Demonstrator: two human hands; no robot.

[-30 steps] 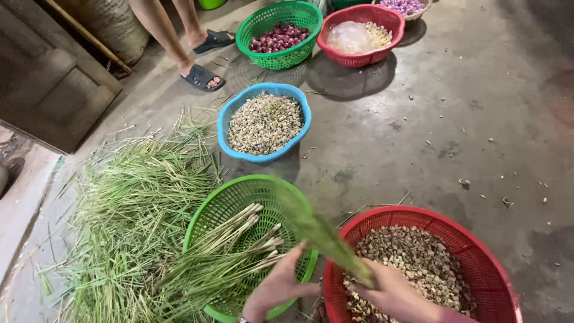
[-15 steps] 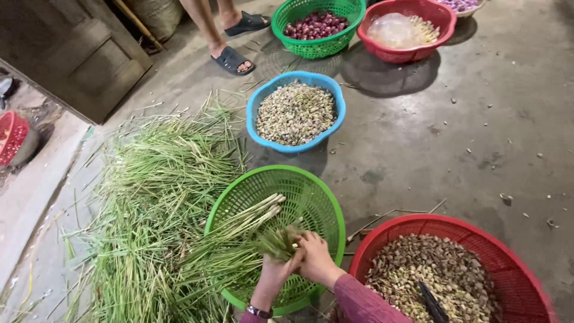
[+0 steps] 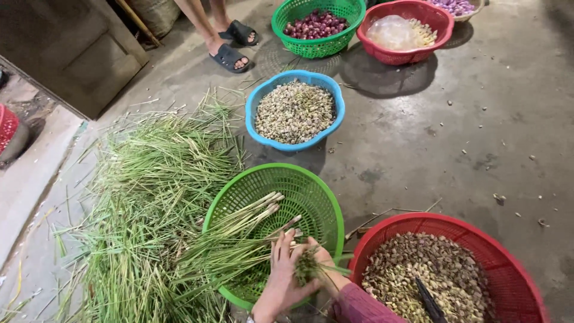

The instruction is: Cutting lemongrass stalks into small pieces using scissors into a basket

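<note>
Both hands meet over the near rim of the green basket [image 3: 239, 191]: my left hand [image 3: 281, 281] and right hand [image 3: 320, 257] are pinched together on a small tuft of lemongrass [image 3: 307, 268], held between them. Trimmed stalks [image 3: 251, 215] lie just beyond my fingers. Since half a second ago, the tuft looks shorter.

Cut off at the bottom edge: left hand [image 3: 281, 287], right hand's [image 3: 320, 257] sleeve, red basket [image 3: 514, 269]. Hidden behind the green tuft [image 3: 307, 266]: most right fingers. Cut off up top: a person's legs above the black sandals [image 3: 230, 57]. Too dark to tell: the thin black thing [image 3: 429, 302] in the red basket.
</note>
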